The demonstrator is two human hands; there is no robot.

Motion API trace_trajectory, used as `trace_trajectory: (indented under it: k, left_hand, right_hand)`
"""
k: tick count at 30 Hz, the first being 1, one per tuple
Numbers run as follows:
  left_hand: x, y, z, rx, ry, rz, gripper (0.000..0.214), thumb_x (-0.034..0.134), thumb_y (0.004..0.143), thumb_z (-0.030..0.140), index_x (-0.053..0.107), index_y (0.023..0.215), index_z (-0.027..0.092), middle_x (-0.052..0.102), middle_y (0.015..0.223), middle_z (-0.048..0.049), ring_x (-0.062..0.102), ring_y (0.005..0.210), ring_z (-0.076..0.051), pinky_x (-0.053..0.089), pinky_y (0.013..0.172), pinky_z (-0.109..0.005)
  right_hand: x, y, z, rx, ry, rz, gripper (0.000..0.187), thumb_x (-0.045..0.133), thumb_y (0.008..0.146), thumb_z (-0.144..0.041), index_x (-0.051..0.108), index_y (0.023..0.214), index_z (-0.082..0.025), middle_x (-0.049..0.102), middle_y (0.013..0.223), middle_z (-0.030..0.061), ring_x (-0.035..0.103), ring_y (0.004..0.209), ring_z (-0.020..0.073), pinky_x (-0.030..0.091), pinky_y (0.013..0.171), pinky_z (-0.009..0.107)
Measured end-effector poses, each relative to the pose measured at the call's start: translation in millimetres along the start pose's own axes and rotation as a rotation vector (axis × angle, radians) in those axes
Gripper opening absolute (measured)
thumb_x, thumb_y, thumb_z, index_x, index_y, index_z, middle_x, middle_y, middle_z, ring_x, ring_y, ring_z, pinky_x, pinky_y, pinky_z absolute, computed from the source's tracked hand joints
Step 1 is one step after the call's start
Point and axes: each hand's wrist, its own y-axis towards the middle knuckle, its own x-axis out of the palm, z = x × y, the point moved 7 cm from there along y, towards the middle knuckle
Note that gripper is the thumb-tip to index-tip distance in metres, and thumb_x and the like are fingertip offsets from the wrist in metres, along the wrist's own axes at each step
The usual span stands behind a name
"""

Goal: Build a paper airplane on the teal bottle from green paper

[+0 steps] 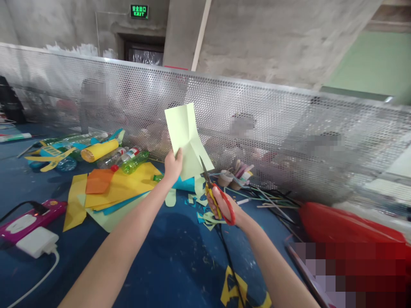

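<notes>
A pale green sheet [188, 141] is held up by the left hand [172, 166]. Scissors [215, 199] are gripped by the right hand [223, 205], blades at its lower edge. Paper scraps [205, 216] are strewn on the blue surface [180, 252] below.

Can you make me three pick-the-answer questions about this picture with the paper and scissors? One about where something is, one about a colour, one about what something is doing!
1. Where is the yellow bottle?
A. Left of the paper stack
B. In the right hand
C. On the red bag

2. What colour are the scissors' handles?
A. Blue
B. Red and yellow
C. Black

3. What is the light green paper doing?
A. Lying flat on the table
B. Rolled into a tube
C. Held up in the air

Answers:
1 A: it lies among bottles at the left.
2 B: the scissors in the right hand show both colours.
3 C: the left hand pinches its lower edge.
</notes>
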Motion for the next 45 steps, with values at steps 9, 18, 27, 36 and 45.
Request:
trace_trajectory:
  k: [9, 18, 27, 36, 45]
  left_hand:
    - [-0.1, 0.6, -2.0, -0.017, 0.001, -0.012, 0.029, 0.045, 0.088, 0.035, 0.063, 0.097, 0.015, 0.068, 0.102, -0.0131, 0.06, 0.103, -0.026, 0.046, 0.089, -0.034]
    - [-0.3, 1.6, -2.3, -0.019, -0.006, -0.026, 0.028, 0.044, 0.088, 0.035, 0.063, 0.091, 0.016, 0.069, 0.098, -0.0135, 0.058, 0.108, -0.027, 0.044, 0.092, -0.037]
    - [-1.9, 2.3, -2.6, -0.033, 0.014, -0.013, 0.027, 0.045, 0.088, 0.036, 0.063, 0.092, 0.016, 0.069, 0.099, -0.0136, 0.058, 0.109, -0.028, 0.045, 0.091, -0.037]
    - [-0.7, 2.4, -1.5, -0.012, 0.003, -0.029, 0.027, 0.045, 0.088, 0.034, 0.063, 0.097, 0.016, 0.068, 0.103, -0.0128, 0.06, 0.105, -0.026, 0.046, 0.088, -0.034]
    - [15.7, -4.7, 1.9, 0.059, 0.04, -0.16, 0.023, 0.048, 0.087, 0.029, 0.062, 0.099, 0.015, 0.069, 0.102, -0.0116, 0.062, 0.099, -0.025, 0.047, 0.086, -0.034]
  right_hand:
    - [-0.1, 4.6, 7.9, 0.021, 0.062, 0.014, 0.058, 0.029, 0.074, -0.078, 0.033, 0.06, -0.022, 0.034, 0.048, -0.0065, 0.032, 0.032, 0.0054, 0.028, 0.031, 0.02]
    - [1.7, -0.1, -1.8, 0.056, 0.064, 0.051, 0.056, 0.033, 0.073, -0.077, 0.029, 0.06, -0.023, 0.031, 0.046, -0.0082, 0.027, 0.031, 0.0044, 0.023, 0.028, 0.019]
    - [-0.9, -1.8, -5.8, 0.082, 0.03, 0.096, 0.054, 0.034, 0.074, -0.075, 0.032, 0.06, -0.023, 0.033, 0.043, -0.0077, 0.028, 0.028, 0.0054, 0.024, 0.026, 0.02]
    - [-0.4, -1.1, -0.9, 0.064, 0.083, 0.042, 0.056, 0.039, 0.074, -0.074, 0.037, 0.055, -0.021, 0.045, 0.046, -0.0023, 0.045, 0.037, 0.0108, 0.043, 0.038, 0.026]
    - [7.9, -0.8, 0.2, 0.079, 0.245, -0.083, 0.063, 0.036, 0.072, -0.078, 0.057, 0.072, -0.018, 0.068, 0.079, 0.0086, 0.066, 0.079, 0.0218, 0.049, 0.083, 0.038]
